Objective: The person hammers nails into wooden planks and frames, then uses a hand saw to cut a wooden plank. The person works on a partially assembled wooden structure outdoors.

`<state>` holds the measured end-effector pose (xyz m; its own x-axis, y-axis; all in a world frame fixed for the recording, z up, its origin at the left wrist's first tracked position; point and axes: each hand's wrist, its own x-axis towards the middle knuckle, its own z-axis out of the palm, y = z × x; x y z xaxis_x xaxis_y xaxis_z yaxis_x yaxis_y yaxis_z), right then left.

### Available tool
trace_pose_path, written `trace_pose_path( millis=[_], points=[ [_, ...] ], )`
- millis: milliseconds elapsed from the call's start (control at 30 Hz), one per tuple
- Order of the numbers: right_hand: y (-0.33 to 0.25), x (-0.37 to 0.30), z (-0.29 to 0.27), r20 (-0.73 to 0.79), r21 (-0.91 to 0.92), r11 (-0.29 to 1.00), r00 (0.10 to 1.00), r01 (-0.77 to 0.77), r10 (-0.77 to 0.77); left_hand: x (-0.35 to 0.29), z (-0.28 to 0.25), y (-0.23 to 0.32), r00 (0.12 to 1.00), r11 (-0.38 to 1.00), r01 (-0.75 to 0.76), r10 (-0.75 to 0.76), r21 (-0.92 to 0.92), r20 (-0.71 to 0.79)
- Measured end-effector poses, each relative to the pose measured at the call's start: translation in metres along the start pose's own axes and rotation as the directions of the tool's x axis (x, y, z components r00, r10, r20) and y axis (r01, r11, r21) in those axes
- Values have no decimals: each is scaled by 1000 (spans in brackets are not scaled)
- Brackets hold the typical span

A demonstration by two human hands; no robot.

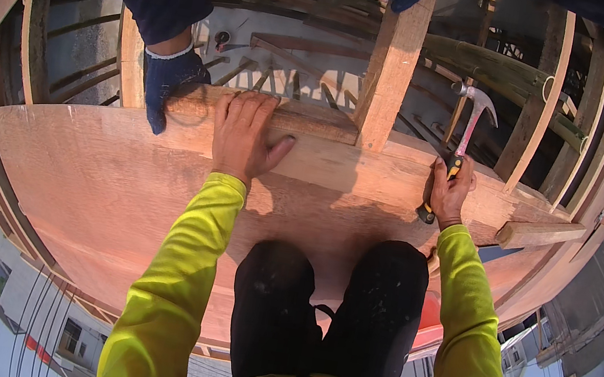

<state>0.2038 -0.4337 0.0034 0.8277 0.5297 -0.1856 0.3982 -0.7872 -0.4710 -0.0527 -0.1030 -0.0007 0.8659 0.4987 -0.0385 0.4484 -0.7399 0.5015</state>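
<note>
My left hand (241, 135) lies over a wooden beam (312, 121) along the far edge of a plywood sheet (122, 176), fingers over its top and thumb spread to the right. In my right hand (453, 190) is a claw hammer (475, 113), gripped by its black and yellow handle, its metal head up and away from me. An upright wooden post (393, 69) stands against the beam between my hands. Left of my left hand, a co-worker's dark blue gloved hand (167, 84) rests on the beam's left end.
Wooden studs (543, 92) and round poles (487, 64) frame the opening beyond the beam, over a grey floor far below. A short wood block (540, 234) lies at the right. Buildings and wires (44, 321) show past the plywood's near edge.
</note>
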Motion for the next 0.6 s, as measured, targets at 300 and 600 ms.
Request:
trace_pose_path(
  millis=[300,600],
  points=[
    [-2,21,-7,240,88,985,963,-151,127,-1,5,-5,997,998,44,-40,53,-73],
    [22,199,8,726,14,994,682,112,-87,-1,6,-2,999,982,29,-32,186,13]
  ],
)
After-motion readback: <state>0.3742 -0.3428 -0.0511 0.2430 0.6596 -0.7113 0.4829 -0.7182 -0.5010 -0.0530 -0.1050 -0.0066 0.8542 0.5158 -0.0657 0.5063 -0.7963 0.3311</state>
